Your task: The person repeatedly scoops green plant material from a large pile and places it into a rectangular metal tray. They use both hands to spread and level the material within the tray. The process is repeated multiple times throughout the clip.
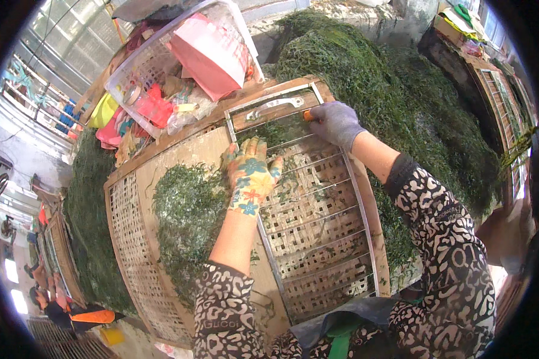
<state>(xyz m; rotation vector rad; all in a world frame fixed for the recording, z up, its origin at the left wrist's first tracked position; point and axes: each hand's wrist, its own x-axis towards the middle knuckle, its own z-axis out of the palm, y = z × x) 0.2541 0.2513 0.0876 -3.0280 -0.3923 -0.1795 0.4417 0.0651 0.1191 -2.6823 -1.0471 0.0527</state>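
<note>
My left hand point(251, 177), in a cream glove with a flower print, lies open beside the left rail of a metal frame with crossbars point(272, 257). Its fingers stretch toward a thin layer of green seaweed point(270, 134) in the frame's far section. A loose heap of seaweed point(188, 206) sits on the board point(176, 157) to its left. My right hand point(336, 123), gloved in grey-purple, is closed around a small orange piece point(308, 115) at the frame's far right; the rest of that piece is hidden. Beneath the frame lies a woven slatted mat point(317, 203) with seaweed scraps.
A pale plastic basket point(115, 76) holding a pink box point(212, 54), a jar and cloths stands at the far left. A large seaweed pile point(365, 72) rises behind and to the right. A silvery handle point(275, 107) lies across the frame's far end. People are partly visible at lower left.
</note>
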